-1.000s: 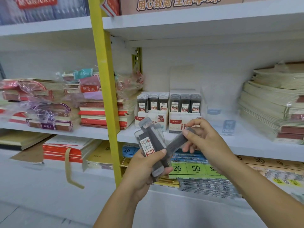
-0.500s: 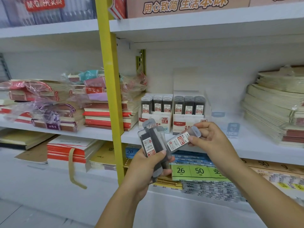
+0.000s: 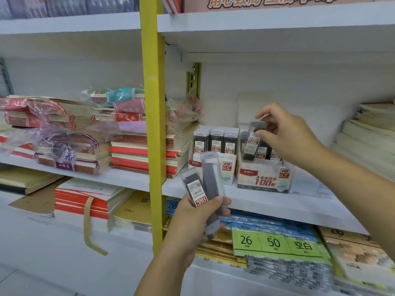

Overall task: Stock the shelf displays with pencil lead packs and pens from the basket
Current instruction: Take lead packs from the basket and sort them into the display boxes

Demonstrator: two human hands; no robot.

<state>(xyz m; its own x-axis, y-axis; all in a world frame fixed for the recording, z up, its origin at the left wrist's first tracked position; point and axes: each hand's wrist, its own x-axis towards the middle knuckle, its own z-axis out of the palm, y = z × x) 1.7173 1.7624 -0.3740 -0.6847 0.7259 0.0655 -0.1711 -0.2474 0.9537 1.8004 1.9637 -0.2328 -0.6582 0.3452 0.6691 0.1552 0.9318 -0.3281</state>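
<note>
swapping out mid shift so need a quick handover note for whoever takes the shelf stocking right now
Right hand: pinches one lead pack by its top, tilted over the HB 0.7 display box, not yet seated.
Left hand: grips a fan of spare packs in front of the shelf.
Done: HB 0.5 box and the 0.7 box both show rows of packs.
Left: seat this pack, then the spare ones; basket and pens are out of view.
</note>
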